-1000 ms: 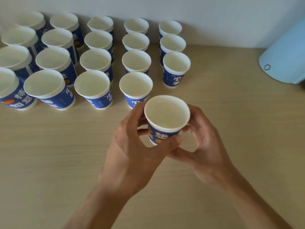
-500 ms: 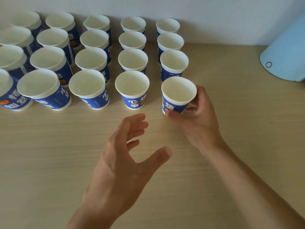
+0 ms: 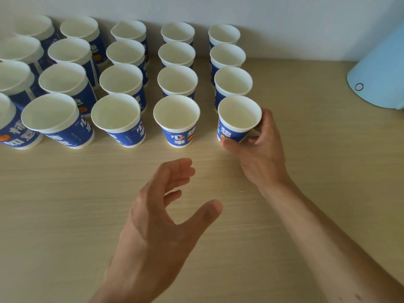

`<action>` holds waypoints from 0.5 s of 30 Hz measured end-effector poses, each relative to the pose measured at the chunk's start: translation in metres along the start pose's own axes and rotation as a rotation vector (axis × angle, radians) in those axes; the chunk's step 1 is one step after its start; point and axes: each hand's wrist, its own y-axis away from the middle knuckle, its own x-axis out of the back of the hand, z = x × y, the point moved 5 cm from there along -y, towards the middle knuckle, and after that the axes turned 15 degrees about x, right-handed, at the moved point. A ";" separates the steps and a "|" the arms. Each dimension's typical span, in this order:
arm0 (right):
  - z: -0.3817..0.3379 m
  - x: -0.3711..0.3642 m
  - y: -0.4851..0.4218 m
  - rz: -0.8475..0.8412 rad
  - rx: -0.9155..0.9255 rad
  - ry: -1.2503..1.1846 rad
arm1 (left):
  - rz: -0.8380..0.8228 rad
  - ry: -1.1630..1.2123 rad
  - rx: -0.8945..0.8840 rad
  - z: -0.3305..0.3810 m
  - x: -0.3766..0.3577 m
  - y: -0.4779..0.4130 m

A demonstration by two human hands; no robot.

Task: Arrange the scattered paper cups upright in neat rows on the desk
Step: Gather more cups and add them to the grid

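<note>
Several blue-and-white paper cups stand upright in rows on the wooden desk (image 3: 306, 171), reaching back to the wall. My right hand (image 3: 260, 149) grips one blue paper cup (image 3: 237, 119) at the front of the rightmost row, thumb low on its front, fingers round its right side. The cup stands next to the front cup of the neighbouring row (image 3: 177, 120). My left hand (image 3: 166, 211) hovers over the desk in front of the rows, fingers spread and loosely bent, holding nothing.
A light blue rounded object (image 3: 380, 71) sits at the right edge against the wall. The white wall (image 3: 284, 18) runs right behind the back row. Bare wooden desk lies in front of the cups and to their right.
Both hands held the cup near the middle a second ago. My left hand let go and drew back; my right hand carried the cup to the front of the rightmost row.
</note>
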 end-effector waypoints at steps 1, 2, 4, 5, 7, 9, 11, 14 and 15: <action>0.000 0.000 0.000 -0.004 -0.003 0.002 | 0.000 -0.001 -0.001 0.000 0.000 0.000; 0.000 0.000 0.001 -0.008 -0.009 0.000 | -0.001 -0.004 -0.002 0.001 0.000 0.001; -0.002 0.003 0.004 -0.004 -0.021 -0.023 | -0.006 -0.007 -0.004 0.002 -0.001 0.002; -0.003 0.007 0.008 -0.001 -0.025 -0.019 | -0.009 -0.011 -0.004 0.002 -0.001 0.004; -0.005 0.016 0.021 0.006 -0.062 0.013 | -0.009 -0.017 -0.005 0.004 -0.002 0.008; -0.012 0.029 0.040 0.025 -0.113 0.021 | -0.008 -0.009 0.001 0.008 -0.004 0.016; -0.027 0.045 0.059 0.042 -0.155 0.033 | -0.008 -0.018 0.013 0.017 -0.006 0.027; -0.058 0.070 0.083 0.055 -0.244 0.031 | -0.020 -0.050 0.022 0.038 -0.007 0.044; -0.074 0.084 0.086 0.075 -0.261 0.024 | -0.028 -0.056 0.007 0.051 -0.006 0.050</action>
